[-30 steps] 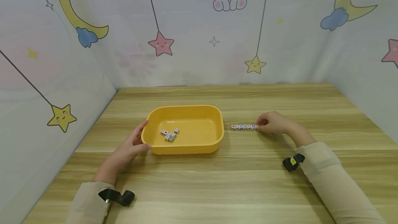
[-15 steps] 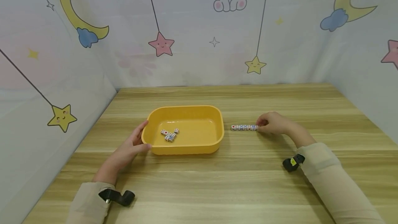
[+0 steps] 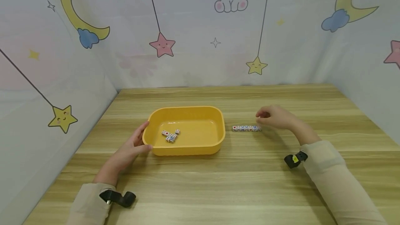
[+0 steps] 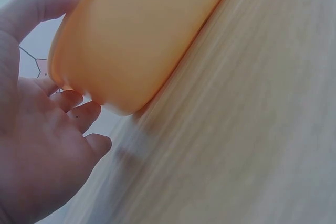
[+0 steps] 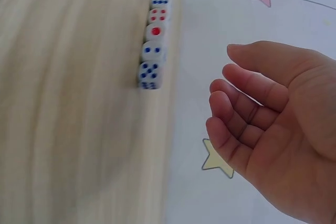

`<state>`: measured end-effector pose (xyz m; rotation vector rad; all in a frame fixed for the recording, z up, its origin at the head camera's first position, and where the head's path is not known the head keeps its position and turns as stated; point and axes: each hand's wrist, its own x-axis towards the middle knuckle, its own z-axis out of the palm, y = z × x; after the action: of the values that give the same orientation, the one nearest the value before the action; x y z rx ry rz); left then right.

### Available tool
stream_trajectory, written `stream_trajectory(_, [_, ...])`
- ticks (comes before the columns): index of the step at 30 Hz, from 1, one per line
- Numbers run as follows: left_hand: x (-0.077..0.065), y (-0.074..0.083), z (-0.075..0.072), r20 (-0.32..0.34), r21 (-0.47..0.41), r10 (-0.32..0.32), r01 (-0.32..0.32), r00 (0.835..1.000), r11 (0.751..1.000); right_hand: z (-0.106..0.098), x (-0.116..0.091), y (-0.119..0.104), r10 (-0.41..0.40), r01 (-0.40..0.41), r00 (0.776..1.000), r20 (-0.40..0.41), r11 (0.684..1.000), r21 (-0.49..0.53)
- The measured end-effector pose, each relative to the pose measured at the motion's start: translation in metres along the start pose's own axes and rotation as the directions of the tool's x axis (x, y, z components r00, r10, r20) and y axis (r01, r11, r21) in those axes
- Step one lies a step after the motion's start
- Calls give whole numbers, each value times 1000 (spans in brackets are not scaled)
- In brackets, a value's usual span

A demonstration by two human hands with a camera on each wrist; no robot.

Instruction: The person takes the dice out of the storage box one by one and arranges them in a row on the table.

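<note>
I see tub [image 3: 187, 150] on tbl [image 3: 200, 190], L hand [image 3: 128, 151] at its L end, loose dice [image 3: 171, 136] in its L half; dice row [image 3: 246, 128] R of tub, R hand [image 3: 277, 117] nr row's R end; backdrop [image 3: 200, 65] behind tbl.

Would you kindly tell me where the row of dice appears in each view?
Head: the row of dice is right of centre, beside the yellow tray.
Left wrist: not in it.
Right wrist: upper middle, running down from the top edge.
Shared landmark: the wooden table, in all three.
</note>
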<state>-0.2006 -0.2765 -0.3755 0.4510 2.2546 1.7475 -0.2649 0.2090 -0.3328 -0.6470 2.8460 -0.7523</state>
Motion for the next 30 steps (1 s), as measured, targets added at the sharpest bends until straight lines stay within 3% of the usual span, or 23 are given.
stream_trajectory(5, [0, 1, 1, 3, 7, -1, 1, 1000, 1000, -5, 6, -11, -36, 36, 999, -21, 999, 1])
stream_trajectory(14, [0, 2, 2, 4, 8, -9, 9, 1000, 1000, -11, 14, -35, -20, 20, 1000, 4, 1000, 5])
stream_trajectory(30, [0, 0, 0, 0, -3, -2, 2, 1000, 1000, -4, 34, -67, -95, 95, 995, 8, 994, 63])
